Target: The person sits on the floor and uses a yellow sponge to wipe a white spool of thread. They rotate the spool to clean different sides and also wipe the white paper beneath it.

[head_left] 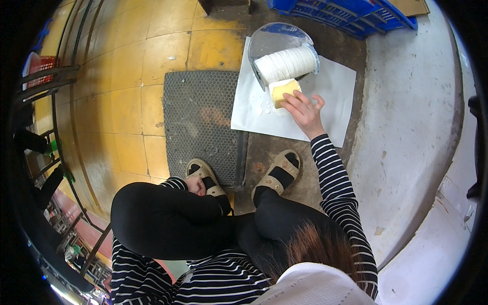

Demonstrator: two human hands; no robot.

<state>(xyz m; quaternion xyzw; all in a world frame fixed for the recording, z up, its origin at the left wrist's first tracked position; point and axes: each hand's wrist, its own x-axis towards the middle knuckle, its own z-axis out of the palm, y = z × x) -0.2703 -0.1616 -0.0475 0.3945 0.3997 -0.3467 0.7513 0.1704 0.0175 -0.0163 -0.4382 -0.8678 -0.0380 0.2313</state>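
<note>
A yellow sponge-like block point(285, 93) with a white layer on one side is gripped by the fingers of my right hand point(304, 113). It is against or just in front of a spool of white cord point(285, 63); I cannot tell whether they touch. The spool lies on its side, with large clear end discs, on a white sheet point(330, 96). Small white blobs dot the sheet beside the block. My left hand point(195, 185) is curled closed next to my left sandal, partly behind my knee. Whatever its fingers may hold is hidden.
A black rubber mat point(203, 117) lies left of the sheet, on yellow floor tiles point(122, 101). Blue plastic crates point(351, 18) stand at the far right, beside a pale grey raised ledge point(406, 112). Metal frames and a red basket point(43, 66) line the left side.
</note>
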